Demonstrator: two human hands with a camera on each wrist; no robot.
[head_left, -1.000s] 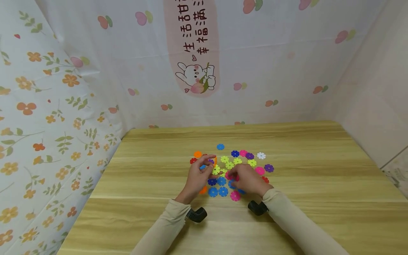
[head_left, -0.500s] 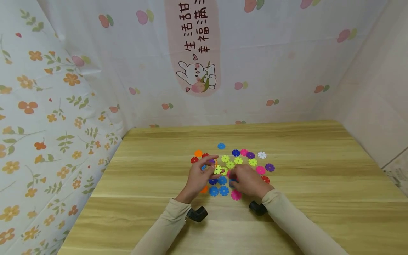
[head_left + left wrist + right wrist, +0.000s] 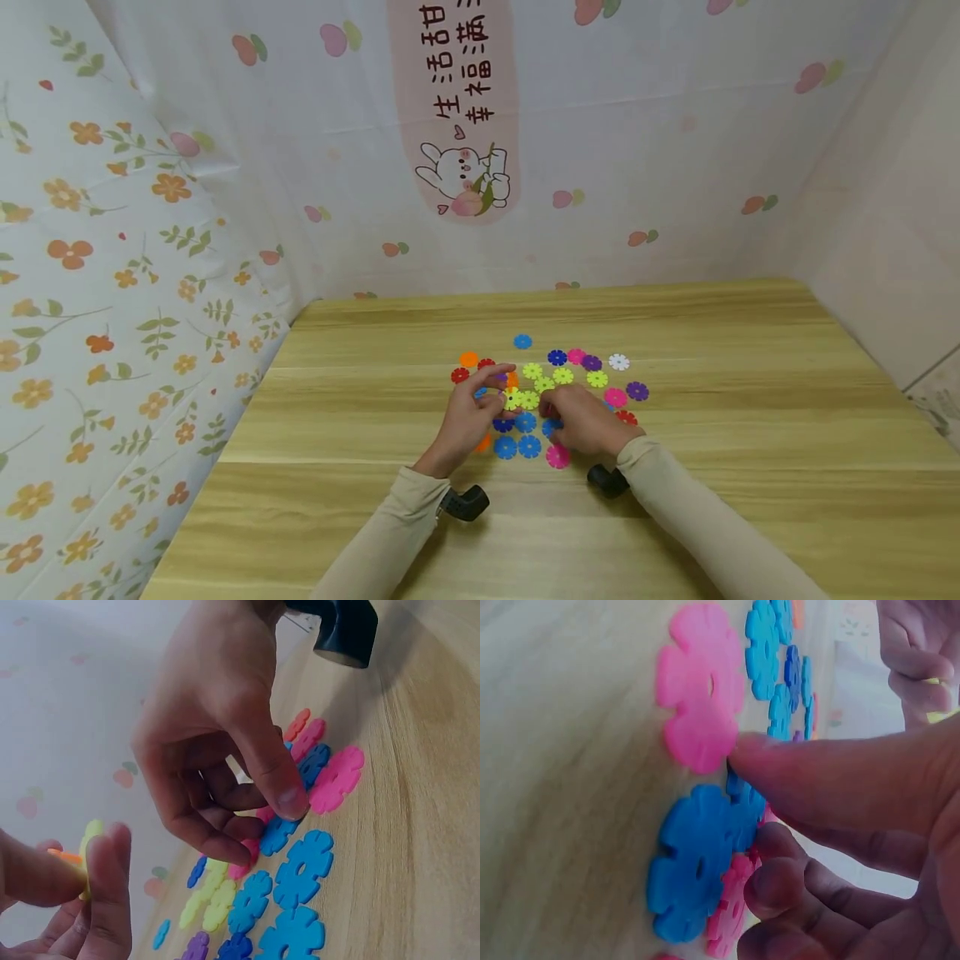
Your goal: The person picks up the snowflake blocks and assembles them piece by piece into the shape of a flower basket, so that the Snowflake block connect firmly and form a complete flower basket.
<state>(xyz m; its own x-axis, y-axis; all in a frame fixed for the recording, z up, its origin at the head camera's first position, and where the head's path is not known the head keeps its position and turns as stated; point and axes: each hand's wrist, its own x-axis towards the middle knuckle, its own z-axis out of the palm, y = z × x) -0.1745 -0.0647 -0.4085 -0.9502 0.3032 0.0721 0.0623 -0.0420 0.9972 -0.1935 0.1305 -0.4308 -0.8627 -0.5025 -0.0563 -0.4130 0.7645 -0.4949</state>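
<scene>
My left hand [image 3: 467,417] pinches a yellow-green flower-shaped plastic disc [image 3: 512,400] between thumb and fingers, raised off the table. An orange piece [image 3: 66,857] stands crosswise against that disc and looks joined to it. Low over the loose discs, my right hand [image 3: 587,421] reaches down with its thumb and loosely bent fingers apart. A blue disc [image 3: 744,814] lies between its thumb and fingertips, partly hidden by them. Close to the thumb is a pink disc [image 3: 705,686], and another blue disc [image 3: 692,862] lies on the near side.
Many loose discs lie flat around the hands on the wooden table [image 3: 337,400]. A white disc [image 3: 618,362] and a purple disc [image 3: 637,391] are at the right, a lone light-blue disc [image 3: 522,342] at the back. A patterned cloth [image 3: 315,150] hangs behind the table.
My left hand has turned the joined discs slightly, so more of the orange piece shows. The right hand stays over the same discs, its fingers shifting only a little.
</scene>
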